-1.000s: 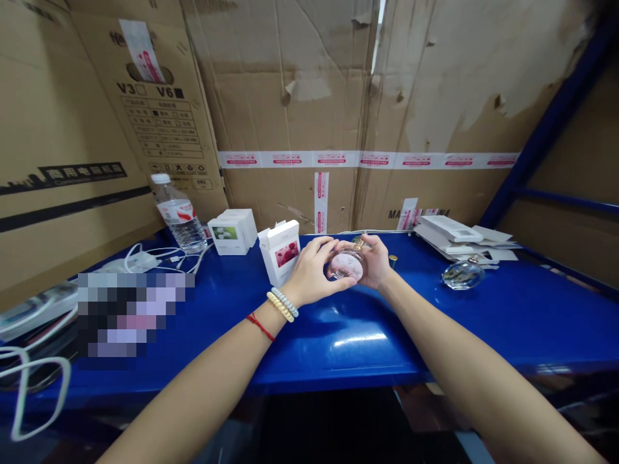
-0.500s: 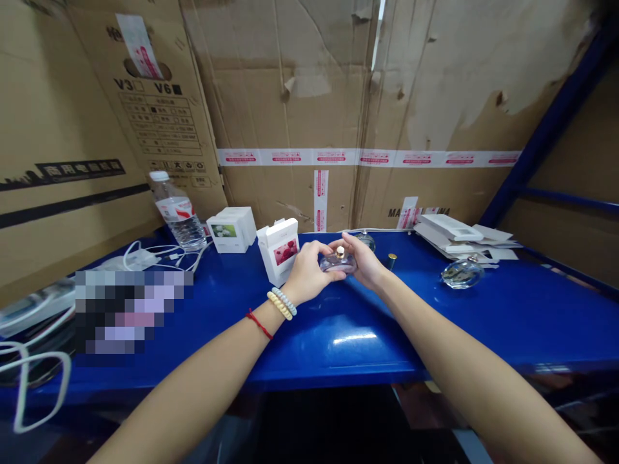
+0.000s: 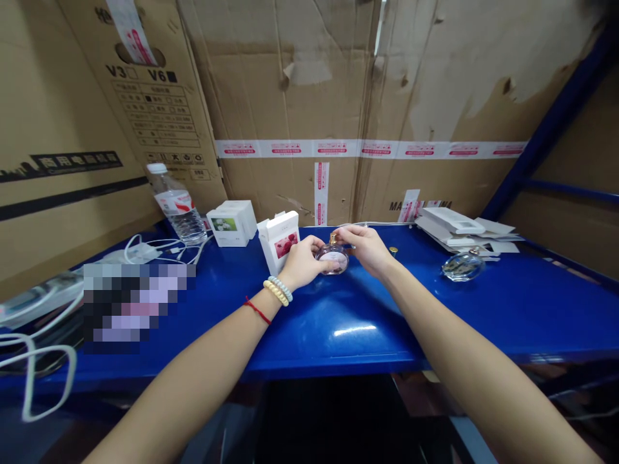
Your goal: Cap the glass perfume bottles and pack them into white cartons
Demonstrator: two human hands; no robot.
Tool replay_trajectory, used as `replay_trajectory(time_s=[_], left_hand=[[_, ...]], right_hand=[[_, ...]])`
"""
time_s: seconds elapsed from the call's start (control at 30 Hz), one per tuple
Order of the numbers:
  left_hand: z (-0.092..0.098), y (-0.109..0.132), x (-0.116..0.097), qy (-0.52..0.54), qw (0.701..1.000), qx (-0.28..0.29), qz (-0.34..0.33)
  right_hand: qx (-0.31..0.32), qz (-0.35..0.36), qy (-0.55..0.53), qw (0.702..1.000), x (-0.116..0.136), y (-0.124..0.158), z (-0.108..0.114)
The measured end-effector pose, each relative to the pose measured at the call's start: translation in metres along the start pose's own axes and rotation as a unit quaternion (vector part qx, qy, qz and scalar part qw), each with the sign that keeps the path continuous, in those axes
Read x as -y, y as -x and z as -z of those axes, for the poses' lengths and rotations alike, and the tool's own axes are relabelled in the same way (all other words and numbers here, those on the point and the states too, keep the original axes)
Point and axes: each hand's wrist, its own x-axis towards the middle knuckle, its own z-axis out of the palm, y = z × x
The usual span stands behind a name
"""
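My left hand (image 3: 305, 263) is closed around the side of a small round glass perfume bottle (image 3: 334, 261), thumb across its front. The bottle is upright just above the blue table, its pale label facing me. My right hand (image 3: 365, 248) pinches at the gold neck on top, and its fingertips partly hide the sprayer. Just left of my left hand stands a white box (image 3: 283, 245) with a red flower picture and its top flap up. Right of my right hand a small gold cap (image 3: 393, 251) is on the table.
Another glass perfume bottle (image 3: 463, 265) lies on the blue table (image 3: 367, 348) at right, before flattened white cartons (image 3: 452, 225). At left are white boxes (image 3: 232, 223), a water bottle (image 3: 178, 206) and white cables (image 3: 36, 367). Cardboard (image 3: 290, 96) walls the back.
The perfume bottle has turned upright, its label now toward me. My right hand has shifted from cupping its side to pinching its neck. A bottle behind that hand is now hidden.
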Motion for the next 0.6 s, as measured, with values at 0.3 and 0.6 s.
replay_trajectory(time_s=[0.3, 0.6], left_hand=[[0.0, 0.0, -0.002, -0.006, 0.999, 0.033, 0.002], [0.002, 0.001, 0.005, -0.022, 0.998, 0.061, -0.021]], right_hand=[[0.017, -0.003, -0.006, 1.0, -0.007, -0.002, 0.002], [0.054, -0.028, -0.026, 0.998, -0.015, -0.006, 0.006]])
